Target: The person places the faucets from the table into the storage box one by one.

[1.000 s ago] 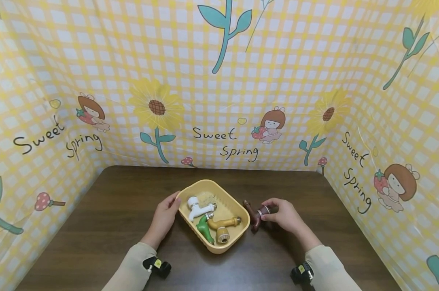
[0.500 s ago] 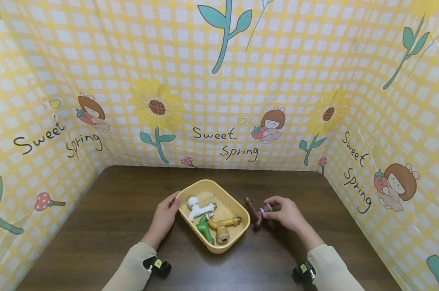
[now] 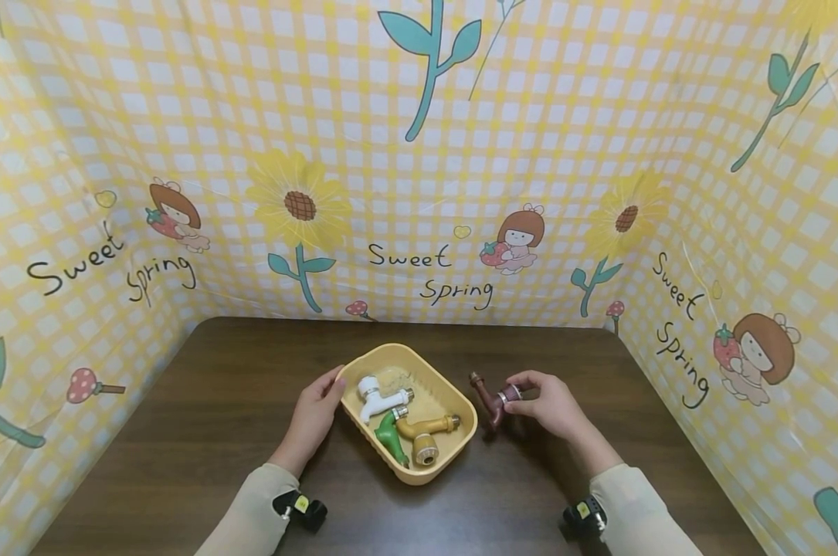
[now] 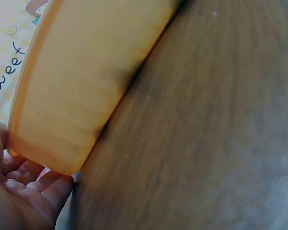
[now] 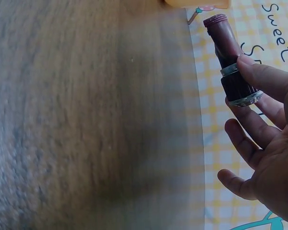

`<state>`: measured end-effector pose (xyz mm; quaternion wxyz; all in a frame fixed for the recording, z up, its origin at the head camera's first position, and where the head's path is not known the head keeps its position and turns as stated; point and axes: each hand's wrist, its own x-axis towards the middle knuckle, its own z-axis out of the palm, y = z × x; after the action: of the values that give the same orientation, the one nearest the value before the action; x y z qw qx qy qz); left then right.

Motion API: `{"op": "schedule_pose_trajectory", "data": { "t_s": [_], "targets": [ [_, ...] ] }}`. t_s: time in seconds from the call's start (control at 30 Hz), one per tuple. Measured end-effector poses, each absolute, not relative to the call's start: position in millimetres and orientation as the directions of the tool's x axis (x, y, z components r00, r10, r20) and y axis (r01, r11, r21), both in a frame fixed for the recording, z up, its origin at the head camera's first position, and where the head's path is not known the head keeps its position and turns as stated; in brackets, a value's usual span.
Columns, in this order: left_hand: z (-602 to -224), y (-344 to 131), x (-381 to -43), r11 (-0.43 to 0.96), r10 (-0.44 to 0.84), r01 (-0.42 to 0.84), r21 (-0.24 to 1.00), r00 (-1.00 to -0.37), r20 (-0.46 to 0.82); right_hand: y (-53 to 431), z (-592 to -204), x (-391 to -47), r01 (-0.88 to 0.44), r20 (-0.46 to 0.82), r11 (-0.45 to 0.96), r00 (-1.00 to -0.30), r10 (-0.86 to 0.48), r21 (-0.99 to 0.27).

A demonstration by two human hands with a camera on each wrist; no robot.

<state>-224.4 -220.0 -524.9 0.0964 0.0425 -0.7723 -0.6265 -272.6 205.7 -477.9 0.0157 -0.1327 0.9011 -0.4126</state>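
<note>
In the head view, my right hand [image 3: 552, 407] pinches a dark red faucet [image 3: 487, 400] by its ribbed knob, right of a yellow plastic tub [image 3: 422, 380]. The right wrist view shows the thumb on one side of this faucet [image 5: 224, 42], fingers on the other, its threaded end pointing away from the palm. My left hand [image 3: 312, 417] holds the tub at its left corner. From the left wrist, the thumb lies at the rim and the fingers curl against the outer wall [image 4: 81, 91]. Inside the tub lie a white faucet [image 3: 385, 403], a green faucet [image 3: 388, 442] and a golden-yellow faucet [image 3: 425, 448].
The tub stands on a dark brown wooden table [image 3: 252, 371]. A yellow checked cloth [image 3: 419, 185] with flowers and lettering rises behind the table and along both sides. Each wrist carries a small black camera, such as the one on the left wrist [image 3: 300, 510].
My right hand has lifted the dark red faucet a little and shifted slightly right, away from the tub. My left hand and the tub have stayed in place.
</note>
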Motion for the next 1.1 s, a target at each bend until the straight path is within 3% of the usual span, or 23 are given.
{"op": "schedule_pose_trajectory", "data": {
  "t_s": [0.27,0.63,1.1],
  "targets": [
    [-520.6,-219.0,-223.6,0.194,-0.175,0.034,0.980,-0.982,0.069,204.8,-472.1,-271.5,-0.216,0.071,0.632,-0.967,-0.246,-0.744],
    [-483.2,-208.0,-201.7,0.204,-0.158,0.021,0.979,-0.986,0.054,206.0,-467.4,-272.8,-0.244,0.089,0.638,-0.960,-0.265,-0.730],
    [-485.3,-209.0,-202.3,0.204,-0.155,0.024,0.979,-0.986,0.057,204.1,-458.3,-271.0,-0.265,0.101,0.634,-0.954,-0.282,-0.727]
  ]
}}
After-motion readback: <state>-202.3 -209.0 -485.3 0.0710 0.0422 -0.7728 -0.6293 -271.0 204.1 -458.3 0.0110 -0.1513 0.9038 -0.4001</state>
